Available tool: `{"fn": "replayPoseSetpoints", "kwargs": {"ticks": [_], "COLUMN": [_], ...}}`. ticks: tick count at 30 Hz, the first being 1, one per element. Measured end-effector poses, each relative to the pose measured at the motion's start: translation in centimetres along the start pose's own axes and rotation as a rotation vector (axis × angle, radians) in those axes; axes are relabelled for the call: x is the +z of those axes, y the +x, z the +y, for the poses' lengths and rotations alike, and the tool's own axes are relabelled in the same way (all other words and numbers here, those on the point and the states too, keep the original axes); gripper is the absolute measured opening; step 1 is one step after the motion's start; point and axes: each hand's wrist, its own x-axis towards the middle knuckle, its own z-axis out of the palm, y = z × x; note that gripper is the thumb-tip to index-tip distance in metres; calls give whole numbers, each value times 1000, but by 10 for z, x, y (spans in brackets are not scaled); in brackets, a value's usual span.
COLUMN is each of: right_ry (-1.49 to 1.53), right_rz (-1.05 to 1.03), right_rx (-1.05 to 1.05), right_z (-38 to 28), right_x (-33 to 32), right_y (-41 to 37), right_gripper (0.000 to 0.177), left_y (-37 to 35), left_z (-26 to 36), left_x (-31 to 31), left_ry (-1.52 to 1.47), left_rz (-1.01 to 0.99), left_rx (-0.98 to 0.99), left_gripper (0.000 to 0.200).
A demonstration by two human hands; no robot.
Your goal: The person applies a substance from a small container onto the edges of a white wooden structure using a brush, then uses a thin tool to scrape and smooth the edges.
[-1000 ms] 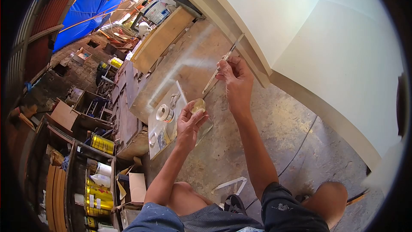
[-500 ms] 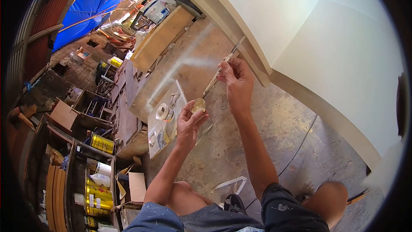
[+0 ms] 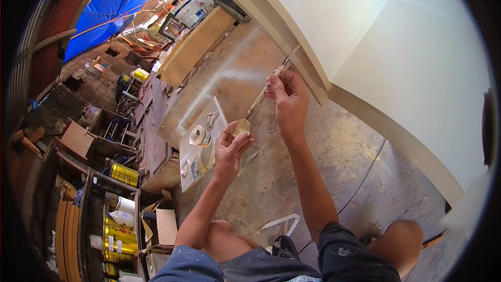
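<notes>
Between the fingertips of my right hand [image 3: 288, 99] is a thin paintbrush [image 3: 265, 90], its handle smeared with paint. The brush's tip reaches up to the edge of a pale cabinet [image 3: 302, 65] and appears to touch it. My left hand [image 3: 232, 149] grips a small round cup [image 3: 241, 127] with pale yellowish stuff inside, tilted towards me. The cup is just below the lower end of the brush handle. Behind my left hand, a white tub [image 3: 200, 136] stands on a paint-stained board [image 3: 190, 177], with a small round lid [image 3: 185, 167] near it.
A dark cable [image 3: 362, 183] runs across the concrete floor at right. White strips [image 3: 282, 223] lie near my foot. Shelves at left hold several yellow cans [image 3: 117, 240]. A cardboard box [image 3: 166, 225] stands beside them, and a long wooden panel [image 3: 195, 47] lies at the back.
Almost nothing differs. The brush tip has shifted very slightly along the cabinet edge, while both hands keep their holds.
</notes>
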Motion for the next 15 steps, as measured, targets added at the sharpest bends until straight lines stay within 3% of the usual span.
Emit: {"fn": "replayPoseSetpoints", "kwargs": {"ticks": [15], "right_ry": [12], "right_rz": [4], "right_rx": [14], "right_z": [2], "right_x": [-2], "right_y": [-4], "right_gripper": [17], "left_y": [-1], "left_z": [1], "left_x": [2], "left_ry": [-7], "left_rz": [2], "left_rx": [-4], "left_gripper": [56]}}
